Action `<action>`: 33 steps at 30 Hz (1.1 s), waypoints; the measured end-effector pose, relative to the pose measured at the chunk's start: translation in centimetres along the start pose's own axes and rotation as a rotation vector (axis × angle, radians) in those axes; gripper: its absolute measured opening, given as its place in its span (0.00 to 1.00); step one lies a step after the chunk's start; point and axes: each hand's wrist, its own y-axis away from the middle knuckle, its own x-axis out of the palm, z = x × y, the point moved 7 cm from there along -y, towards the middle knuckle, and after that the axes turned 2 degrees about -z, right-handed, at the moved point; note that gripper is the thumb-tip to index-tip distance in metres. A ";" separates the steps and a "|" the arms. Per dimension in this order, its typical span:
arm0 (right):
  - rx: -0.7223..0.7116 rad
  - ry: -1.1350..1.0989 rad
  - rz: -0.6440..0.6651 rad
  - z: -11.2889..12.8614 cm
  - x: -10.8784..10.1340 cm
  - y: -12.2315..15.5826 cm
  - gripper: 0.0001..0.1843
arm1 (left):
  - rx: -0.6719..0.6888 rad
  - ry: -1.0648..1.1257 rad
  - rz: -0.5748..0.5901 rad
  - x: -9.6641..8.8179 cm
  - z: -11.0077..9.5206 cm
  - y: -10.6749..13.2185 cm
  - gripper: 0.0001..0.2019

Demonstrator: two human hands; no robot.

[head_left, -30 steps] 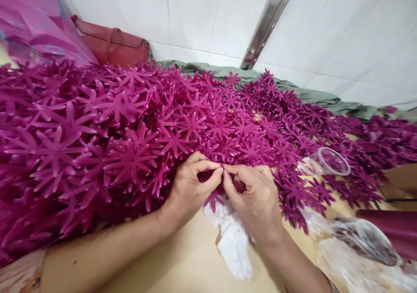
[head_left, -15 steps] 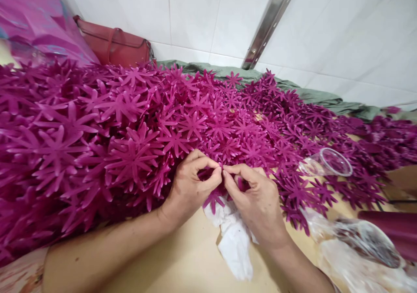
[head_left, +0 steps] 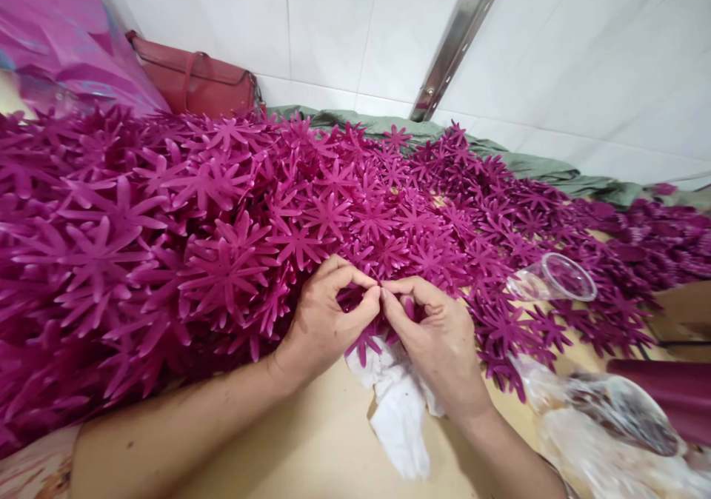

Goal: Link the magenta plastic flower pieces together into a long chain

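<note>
A big heap of magenta star-shaped flower pieces (head_left: 222,232) covers the table from the left to the far right. At its near edge my left hand (head_left: 325,321) and my right hand (head_left: 438,343) meet, thumbs and forefingers pinched together on one magenta flower piece (head_left: 364,340) whose petals hang below my fingers. Both hands are closed. A crumpled white cloth (head_left: 397,403) lies on the table just under them.
A clear plastic cup (head_left: 555,277) lies on its side among the flowers at right. A clear plastic bag (head_left: 605,417) sits at the lower right beside a dark red roll (head_left: 672,395). A red handbag (head_left: 194,77) and green cloth (head_left: 527,162) lie by the tiled wall.
Almost nothing has moved. My fingertips have shifted slightly on the flower piece and the view has drifted a little.
</note>
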 end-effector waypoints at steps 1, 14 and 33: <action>-0.001 0.003 -0.002 0.0 0.0 0.0 0.05 | -0.007 0.004 0.003 0.0 0.1 0.0 0.06; -0.052 0.062 -0.004 -0.5 -0.1 0.2 0.06 | -0.030 0.033 -0.002 0.1 0.3 -0.1 0.06; 0.063 -0.082 0.040 -0.4 0.2 -0.4 0.07 | -0.058 0.042 -0.010 0.1 0.7 -0.2 0.07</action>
